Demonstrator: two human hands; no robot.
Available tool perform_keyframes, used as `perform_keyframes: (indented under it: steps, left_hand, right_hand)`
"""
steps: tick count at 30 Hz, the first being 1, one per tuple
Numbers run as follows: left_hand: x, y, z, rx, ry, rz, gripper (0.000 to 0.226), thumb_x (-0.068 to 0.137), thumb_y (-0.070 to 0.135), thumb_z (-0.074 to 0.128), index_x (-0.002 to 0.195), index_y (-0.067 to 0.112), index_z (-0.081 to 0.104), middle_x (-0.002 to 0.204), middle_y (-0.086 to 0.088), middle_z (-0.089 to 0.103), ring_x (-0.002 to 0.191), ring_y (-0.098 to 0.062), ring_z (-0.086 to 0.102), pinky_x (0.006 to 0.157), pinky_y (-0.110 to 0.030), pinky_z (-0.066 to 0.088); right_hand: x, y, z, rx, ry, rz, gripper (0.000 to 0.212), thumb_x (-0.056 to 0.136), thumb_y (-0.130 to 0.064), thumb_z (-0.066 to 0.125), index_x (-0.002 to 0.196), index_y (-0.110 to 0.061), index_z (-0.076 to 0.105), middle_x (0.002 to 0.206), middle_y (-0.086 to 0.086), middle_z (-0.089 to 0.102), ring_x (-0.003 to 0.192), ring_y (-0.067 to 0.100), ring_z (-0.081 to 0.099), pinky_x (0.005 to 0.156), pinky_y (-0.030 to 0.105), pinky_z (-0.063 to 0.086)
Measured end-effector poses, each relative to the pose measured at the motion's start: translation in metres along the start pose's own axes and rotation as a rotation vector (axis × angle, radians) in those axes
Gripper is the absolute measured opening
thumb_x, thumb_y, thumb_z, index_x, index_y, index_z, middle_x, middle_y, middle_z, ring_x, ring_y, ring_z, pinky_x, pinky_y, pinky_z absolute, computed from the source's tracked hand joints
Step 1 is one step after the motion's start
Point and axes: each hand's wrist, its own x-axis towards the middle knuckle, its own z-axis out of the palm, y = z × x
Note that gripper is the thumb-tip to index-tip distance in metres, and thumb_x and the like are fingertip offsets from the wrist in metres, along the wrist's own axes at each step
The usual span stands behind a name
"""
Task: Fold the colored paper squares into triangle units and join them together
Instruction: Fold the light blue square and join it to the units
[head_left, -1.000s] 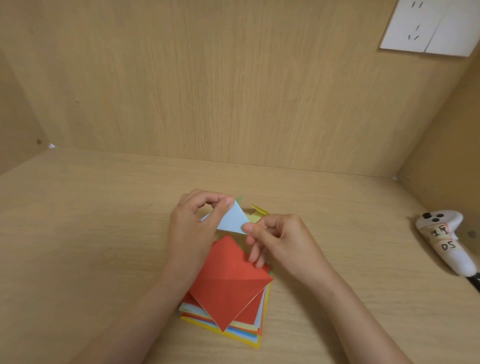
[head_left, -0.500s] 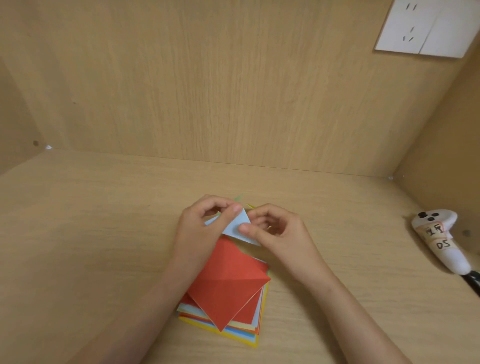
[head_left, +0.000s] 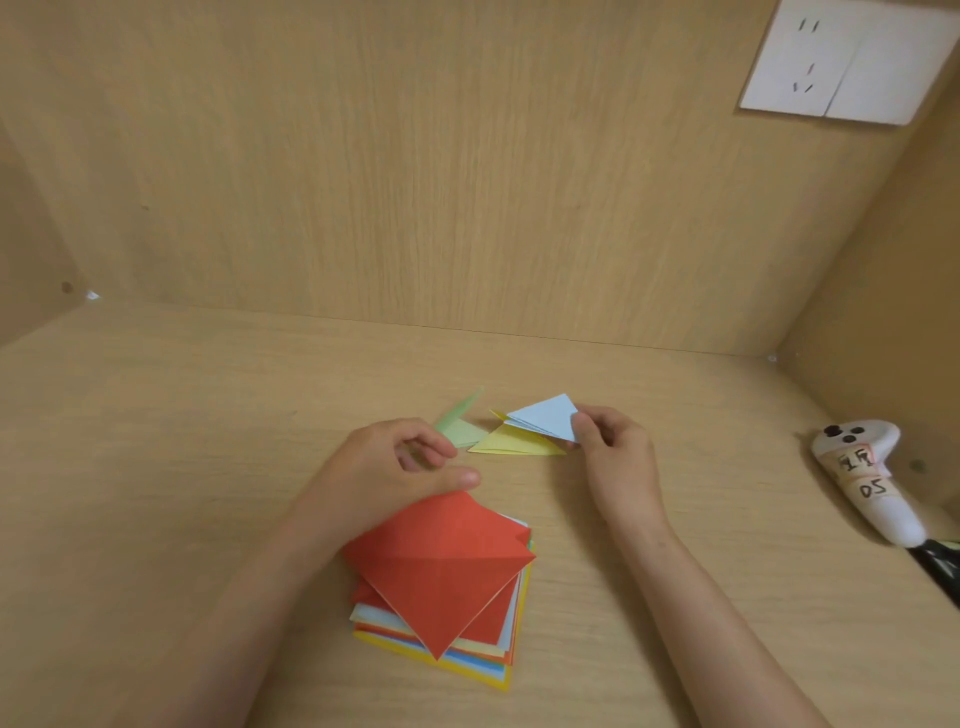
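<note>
Right hand: I see my right hand (head_left: 615, 457) raised just above the desk (head_left: 156, 467), fingers (head_left: 584, 428) pinched together on the near right corner of the blue triangle (head_left: 545, 415).
Blue triangle: folded, light blue, held over the yellow triangle (head_left: 511, 443); I cannot tell whether the two touch or whether one is slid into the other.
Yellow triangle: folded, lying flat on the desk beneath and just in front of the blue one.
Green piece: a folded pale green piece (head_left: 462, 426) lies on the desk just left of the yellow triangle, its tip meeting the yellow one's left corner, one flap standing up toward the back wall.
Left hand: my left hand (head_left: 395, 467) holds nothing; the fingers are loosely curled and apart, thumb stretched toward the right, and the hand sits beside the green piece and behind the red sheet (head_left: 441, 566).
Red sheet: creased across its middle, turned like a diamond, resting on top of the paper stack (head_left: 488, 670); its far corner lies under the heel of my left hand.
Paper stack: square sheets in several colours, yellow at the bottom, lying near the front of the desk between my forearms.
Controller: a white handheld controller (head_left: 862, 478) with taped labels lies at the right edge of the desk, well apart from the paper.
Wall: a white socket plate (head_left: 831, 62) is fixed at upper right.
</note>
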Motion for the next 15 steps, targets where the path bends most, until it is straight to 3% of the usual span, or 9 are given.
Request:
perform_keyframes:
  steps: [4, 6, 8, 15]
  left_hand:
    - [0.001, -0.004, -0.005, 0.011, -0.114, -0.04, 0.047, 0.039, 0.049, 0.087, 0.078, 0.026, 0.072, 0.074, 0.008, 0.066, 0.055, 0.002, 0.05, 0.06, -0.013, 0.043]
    - [0.001, -0.004, -0.005, -0.021, -0.143, -0.046, 0.037, 0.048, 0.03, 0.092, 0.079, 0.023, 0.072, 0.069, 0.008, 0.064, 0.058, -0.003, 0.05, 0.06, -0.015, 0.043]
    - [0.001, -0.003, -0.005, -0.056, -0.139, -0.046, 0.028, 0.057, 0.014, 0.089, 0.078, 0.02, 0.072, 0.066, 0.007, 0.064, 0.059, -0.004, 0.051, 0.058, -0.012, 0.042]
    - [0.001, -0.001, -0.006, -0.134, -0.116, -0.091, 0.015, 0.067, 0.014, 0.083, 0.074, 0.019, 0.071, 0.061, 0.008, 0.068, 0.059, -0.004, 0.058, 0.058, -0.015, 0.043]
  right_hand:
    - [0.006, 0.011, 0.001, -0.171, 0.025, 0.009, 0.023, 0.094, -0.018, 0.051, 0.102, -0.013, 0.071, 0.1, 0.003, 0.072, 0.101, 0.024, 0.06, 0.089, 0.034, 0.045]
    - [0.006, 0.013, 0.002, -0.272, 0.021, 0.002, 0.024, 0.095, -0.021, 0.05, 0.104, -0.015, 0.071, 0.099, 0.004, 0.071, 0.105, 0.03, 0.052, 0.09, 0.031, 0.037]
    - [0.006, 0.013, 0.002, -0.364, 0.026, -0.008, 0.025, 0.096, -0.022, 0.048, 0.108, -0.017, 0.07, 0.103, 0.007, 0.069, 0.105, 0.029, 0.046, 0.08, 0.024, 0.024]
    - [0.007, 0.009, -0.002, -0.361, 0.058, -0.009, 0.026, 0.097, -0.025, 0.047, 0.112, -0.017, 0.067, 0.113, 0.012, 0.063, 0.106, 0.03, 0.041, 0.089, 0.028, 0.025]
